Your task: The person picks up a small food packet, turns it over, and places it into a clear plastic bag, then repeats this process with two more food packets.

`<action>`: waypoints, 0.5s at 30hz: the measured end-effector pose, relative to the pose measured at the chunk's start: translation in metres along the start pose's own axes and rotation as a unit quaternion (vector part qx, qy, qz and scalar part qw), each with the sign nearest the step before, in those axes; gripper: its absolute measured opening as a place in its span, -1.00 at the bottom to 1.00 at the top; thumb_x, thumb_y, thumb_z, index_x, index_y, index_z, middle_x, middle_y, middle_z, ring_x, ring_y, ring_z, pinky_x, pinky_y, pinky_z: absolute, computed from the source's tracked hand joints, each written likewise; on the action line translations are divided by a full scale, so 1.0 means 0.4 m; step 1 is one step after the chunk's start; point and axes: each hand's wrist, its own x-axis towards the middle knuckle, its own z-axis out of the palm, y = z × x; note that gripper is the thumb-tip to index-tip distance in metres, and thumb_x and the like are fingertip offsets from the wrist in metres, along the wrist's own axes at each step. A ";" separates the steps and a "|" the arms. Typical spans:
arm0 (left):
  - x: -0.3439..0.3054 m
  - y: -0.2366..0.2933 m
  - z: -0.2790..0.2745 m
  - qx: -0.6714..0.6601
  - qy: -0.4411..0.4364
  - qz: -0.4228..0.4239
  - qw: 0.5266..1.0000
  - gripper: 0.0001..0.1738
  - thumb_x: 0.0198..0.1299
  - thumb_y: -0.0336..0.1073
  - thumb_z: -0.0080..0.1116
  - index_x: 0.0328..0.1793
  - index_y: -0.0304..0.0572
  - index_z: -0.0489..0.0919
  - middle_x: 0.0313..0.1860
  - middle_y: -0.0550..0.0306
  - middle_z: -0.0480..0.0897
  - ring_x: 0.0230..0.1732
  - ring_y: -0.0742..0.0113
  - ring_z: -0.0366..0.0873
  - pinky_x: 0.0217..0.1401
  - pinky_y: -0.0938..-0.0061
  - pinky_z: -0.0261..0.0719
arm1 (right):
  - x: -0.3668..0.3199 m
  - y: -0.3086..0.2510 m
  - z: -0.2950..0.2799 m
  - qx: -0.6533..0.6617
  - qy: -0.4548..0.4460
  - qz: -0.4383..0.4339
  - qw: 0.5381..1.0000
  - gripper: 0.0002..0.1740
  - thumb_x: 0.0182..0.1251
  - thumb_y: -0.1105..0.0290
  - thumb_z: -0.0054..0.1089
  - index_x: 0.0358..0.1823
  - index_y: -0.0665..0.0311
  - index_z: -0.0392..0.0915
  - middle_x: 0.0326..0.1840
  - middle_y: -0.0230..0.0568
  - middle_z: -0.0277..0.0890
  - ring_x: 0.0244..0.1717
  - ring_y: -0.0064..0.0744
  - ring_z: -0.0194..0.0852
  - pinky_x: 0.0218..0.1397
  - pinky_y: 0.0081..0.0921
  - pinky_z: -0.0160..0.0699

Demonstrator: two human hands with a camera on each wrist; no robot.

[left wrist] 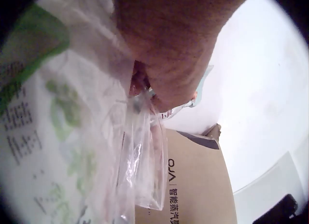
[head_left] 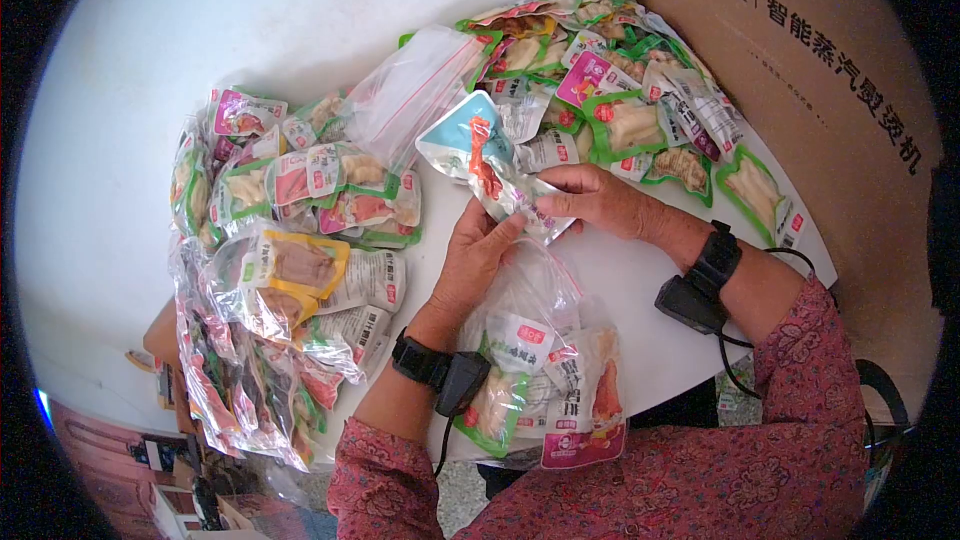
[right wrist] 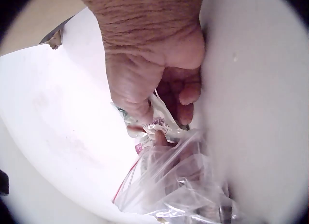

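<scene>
Both hands hold one foil snack packet (head_left: 482,145), blue and white with a picture of reddish-brown meat, tilted over the table. The left hand (head_left: 470,258) grips its lower edge, thumb in front. From the other side, the right hand (head_left: 605,202) pinches the packet's lower right corner between thumb and curled fingers. Right below them stands a clear zip bag (head_left: 540,285), its upper part close against the left fingers. Inside that bag are a green-edged packet (head_left: 497,410) and a magenta-bottomed packet (head_left: 590,410). Plastic film partly hides the left fingers in the right wrist view (right wrist: 161,137).
Filled bags of snack packets (head_left: 330,180) crowd the left side of the white table (head_left: 430,280). Loose packets (head_left: 630,125) pile up at the back right, beside empty-looking zip bags (head_left: 415,90). A large cardboard box (head_left: 800,90) stands along the right edge.
</scene>
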 end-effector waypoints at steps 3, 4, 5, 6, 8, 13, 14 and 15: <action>0.004 -0.010 -0.005 -0.005 -0.002 -0.005 1.000 -0.60 0.17 -0.30 0.05 0.12 -0.19 0.29 -0.33 0.36 0.45 -0.51 0.68 0.26 -0.54 0.76 0.22 | -0.004 -0.009 0.007 0.009 0.003 0.003 1.000 -0.58 0.20 0.17 0.08 0.02 0.23 0.40 -0.40 -0.50 0.40 -0.40 -0.76 0.31 -0.44 -0.76 0.34; 0.004 -0.009 -0.003 -0.006 -0.002 -0.005 1.000 -0.60 0.17 -0.30 0.05 0.12 -0.19 0.29 -0.33 0.36 0.45 -0.51 0.68 0.26 -0.54 0.76 0.22 | -0.004 -0.010 0.006 0.001 0.001 -0.005 1.000 -0.58 0.20 0.17 0.08 0.01 0.24 0.39 -0.39 -0.50 0.40 -0.39 -0.76 0.32 -0.43 -0.75 0.35; 0.004 -0.007 0.001 -0.012 -0.002 0.005 1.000 -0.58 0.16 -0.30 0.05 0.14 -0.19 0.29 -0.32 0.36 0.45 -0.51 0.69 0.25 -0.55 0.76 0.21 | -0.004 -0.010 0.006 -0.007 -0.001 -0.014 1.000 -0.59 0.20 0.16 0.08 0.00 0.25 0.38 -0.37 -0.50 0.39 -0.38 -0.76 0.32 -0.43 -0.75 0.35; 0.004 -0.006 0.002 -0.019 -0.003 0.015 1.000 -0.57 0.16 -0.30 0.05 0.15 -0.19 0.28 -0.32 0.36 0.45 -0.52 0.70 0.24 -0.56 0.76 0.19 | -0.004 -0.012 0.009 -0.007 -0.001 -0.014 1.000 -0.59 0.20 0.16 0.08 0.00 0.25 0.38 -0.37 -0.50 0.39 -0.38 -0.76 0.32 -0.43 -0.75 0.35; 0.008 -0.015 -0.004 -0.011 -0.002 0.012 1.000 -0.57 0.16 -0.33 0.05 0.16 -0.20 0.27 -0.28 0.34 0.45 -0.46 0.68 0.29 -0.50 0.75 0.26 | -0.001 -0.013 0.015 0.020 0.008 -0.043 0.999 -0.61 0.18 0.17 0.11 -0.07 0.27 0.37 -0.36 -0.50 0.37 -0.36 -0.77 0.29 -0.40 -0.75 0.34; 0.004 -0.006 0.005 0.006 -0.022 0.025 0.999 -0.54 0.15 -0.43 0.04 0.19 -0.23 0.24 -0.13 0.25 0.46 -0.22 0.59 0.41 -0.20 0.66 0.42 | 0.021 0.026 0.008 -0.044 0.032 -0.120 0.991 -0.64 0.16 0.18 0.16 -0.18 0.29 0.37 -0.39 -0.50 0.34 -0.36 -0.76 0.25 -0.36 -0.75 0.29; 0.007 -0.011 0.002 0.006 -0.032 0.030 0.999 -0.53 0.14 -0.45 0.03 0.20 -0.24 0.23 -0.09 0.24 0.45 -0.15 0.56 0.41 -0.10 0.63 0.40 | 0.020 0.025 0.007 -0.075 0.043 -0.120 0.989 -0.65 0.15 0.18 0.18 -0.20 0.29 0.38 -0.41 -0.50 0.33 -0.37 -0.75 0.24 -0.34 -0.74 0.28; 0.009 -0.010 0.002 0.006 -0.043 0.034 0.998 -0.52 0.14 -0.48 0.03 0.21 -0.25 0.22 -0.05 0.22 0.45 -0.08 0.53 0.40 -0.01 0.59 0.39 | 0.017 0.020 0.008 -0.075 0.043 -0.119 0.989 -0.65 0.15 0.18 0.18 -0.20 0.29 0.38 -0.41 -0.50 0.33 -0.37 -0.75 0.24 -0.34 -0.74 0.28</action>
